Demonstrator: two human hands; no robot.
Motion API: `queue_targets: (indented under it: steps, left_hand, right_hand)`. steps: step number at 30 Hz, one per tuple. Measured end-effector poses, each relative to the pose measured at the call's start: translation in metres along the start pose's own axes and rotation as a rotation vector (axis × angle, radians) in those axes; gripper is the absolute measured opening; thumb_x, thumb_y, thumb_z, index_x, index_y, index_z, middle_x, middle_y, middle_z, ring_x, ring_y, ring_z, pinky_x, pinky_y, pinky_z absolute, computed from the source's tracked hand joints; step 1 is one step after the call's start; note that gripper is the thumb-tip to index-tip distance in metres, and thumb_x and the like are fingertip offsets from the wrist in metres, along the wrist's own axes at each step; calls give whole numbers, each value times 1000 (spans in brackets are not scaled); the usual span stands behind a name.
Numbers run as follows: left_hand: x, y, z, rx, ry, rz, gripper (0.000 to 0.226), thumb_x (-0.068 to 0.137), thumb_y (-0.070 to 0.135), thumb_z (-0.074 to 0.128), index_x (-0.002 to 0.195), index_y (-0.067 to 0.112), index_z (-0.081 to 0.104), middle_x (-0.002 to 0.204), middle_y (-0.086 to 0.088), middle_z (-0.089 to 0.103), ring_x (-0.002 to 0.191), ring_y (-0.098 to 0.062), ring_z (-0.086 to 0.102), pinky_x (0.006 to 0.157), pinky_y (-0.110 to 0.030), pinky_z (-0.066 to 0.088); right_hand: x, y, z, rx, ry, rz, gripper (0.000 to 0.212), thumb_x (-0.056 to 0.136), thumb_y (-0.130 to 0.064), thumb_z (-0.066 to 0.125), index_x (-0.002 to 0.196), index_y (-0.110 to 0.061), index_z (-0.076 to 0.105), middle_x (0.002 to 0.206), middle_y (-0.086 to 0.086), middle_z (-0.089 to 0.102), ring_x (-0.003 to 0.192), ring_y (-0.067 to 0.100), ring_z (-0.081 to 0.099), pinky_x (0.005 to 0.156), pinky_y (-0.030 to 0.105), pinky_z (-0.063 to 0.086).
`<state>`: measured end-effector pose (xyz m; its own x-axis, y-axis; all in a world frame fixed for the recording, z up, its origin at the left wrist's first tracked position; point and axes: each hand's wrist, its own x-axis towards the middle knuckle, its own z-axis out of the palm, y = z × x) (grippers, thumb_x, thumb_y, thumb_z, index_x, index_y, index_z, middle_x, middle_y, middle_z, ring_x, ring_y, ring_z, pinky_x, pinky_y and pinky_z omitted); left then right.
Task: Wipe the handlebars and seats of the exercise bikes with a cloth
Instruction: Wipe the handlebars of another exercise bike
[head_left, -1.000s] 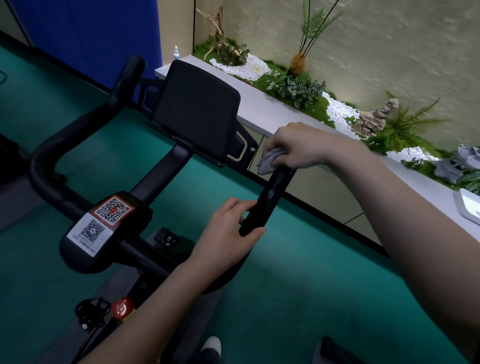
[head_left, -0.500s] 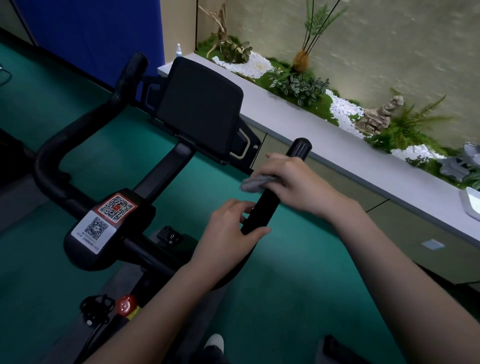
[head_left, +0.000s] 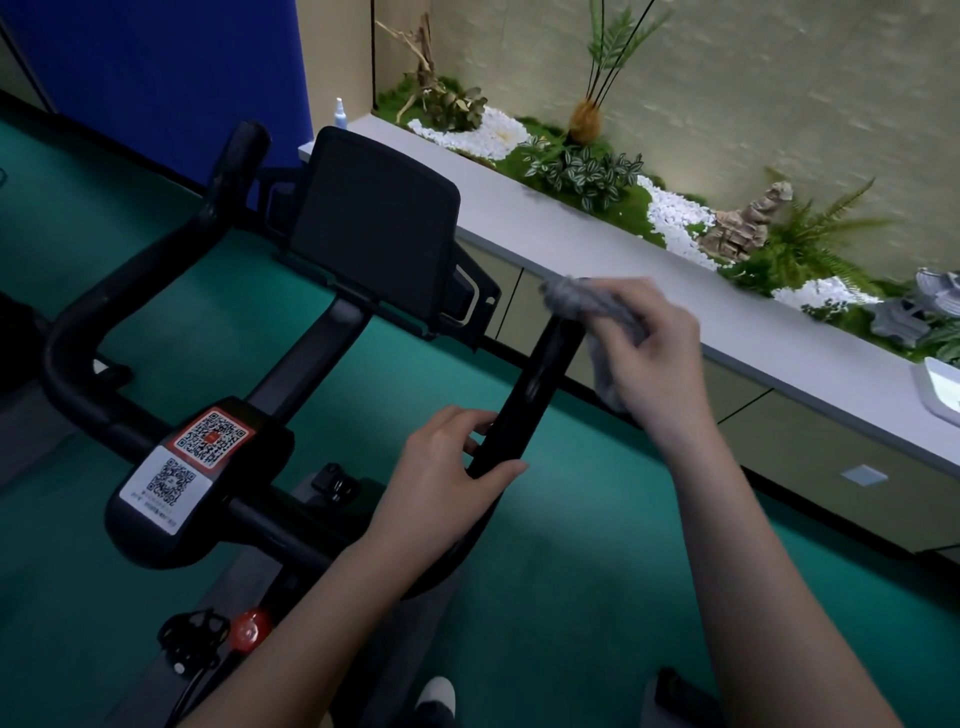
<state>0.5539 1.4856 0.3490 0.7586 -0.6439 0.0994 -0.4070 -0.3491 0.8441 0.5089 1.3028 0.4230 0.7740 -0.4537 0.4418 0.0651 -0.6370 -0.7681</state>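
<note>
The exercise bike's handlebar fills the middle of the view, its right horn rising toward 1 o'clock. The left hand grips the lower part of that horn, fingers curled round it from the 9 o'clock side and the thumb closing from 3 o'clock. The right hand, somewhat blurred, is at 2 o'clock from the left hand. Its fingers are bent and clamped on a grey cloth, which lies bunched over the tip of the horn and hangs down on its 3 o'clock side. At 10 o'clock from the hands the bike's dark screen stands tilted on its stem. At 8 o'clock from the screen is a block with two QR stickers. The handlebar's left horn curves away toward 11 o'clock. A red knob sits low at 7 o'clock, above the green floor. A grey counter runs from 12 to 3 o'clock, with plants and white pebbles along its far side and a small spray bottle at its 11 o'clock end.
</note>
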Motion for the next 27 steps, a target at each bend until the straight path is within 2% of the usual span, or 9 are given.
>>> queue_targets:
  steps: [4,7,10,12,14,16,18,21,27]
  left_hand:
    - [0,1,1,-2,-3,-11,44,77,41,72,117,26,60,104,17,56,91,5,53,74,-7,42]
    - [1,0,1,-3,-5,-16,44,77,40,72,117,26,60,103,17,56,92,7,53,74,-6,43]
    - [1,0,1,-12,-6,-18,43,76,40,72,116,27,61,103,18,56,91,9,53,72,-3,41]
    - [1,1,1,-20,-3,-21,41,76,39,73,114,27,61,102,19,56,91,9,53,72,-3,42]
    - [1,1,2,-25,2,-23,40,76,38,73,113,28,62,101,18,56,91,9,53,73,-2,41]
    - [1,1,2,-28,6,-24,40,76,37,74,113,28,62,101,18,56,91,10,53,73,-2,41]
    - [1,1,2,-28,12,-22,39,76,36,74,112,28,62,100,18,57,91,10,53,74,-3,41]
    - [1,1,2,-34,15,-19,41,75,34,74,114,26,63,101,17,58,89,8,53,72,-5,42]
    - [0,1,3,-25,14,-9,39,76,33,74,112,26,63,99,16,57,89,8,54,72,-5,42]
  right_hand:
    - [38,16,-5,-81,87,120,20,91,-6,56,104,-16,69,91,10,63,77,23,57,70,30,42]
    - [42,20,-3,-98,54,136,22,90,-2,56,100,-19,67,93,7,65,84,18,59,75,25,43]
    - [35,20,-12,-45,45,129,22,90,-3,58,99,-21,67,95,12,66,73,8,58,67,15,44]
    - [33,23,-18,-12,82,135,22,89,-3,58,99,-21,67,92,2,68,74,0,58,69,11,44]
    - [33,31,-15,70,155,222,24,89,-1,57,98,-21,67,87,-9,66,78,-2,59,76,16,46]
    - [32,38,-2,253,192,396,23,91,0,54,98,-18,66,89,-4,67,86,10,62,83,29,51]
    - [25,43,14,475,188,539,20,93,1,52,102,-10,66,92,6,70,86,20,67,81,34,56]
    - [11,49,28,742,212,609,18,93,0,52,106,-2,65,88,9,72,79,19,70,69,32,59]
    - [-21,51,35,744,170,600,14,93,-2,53,102,0,63,83,8,71,73,18,69,61,28,55]
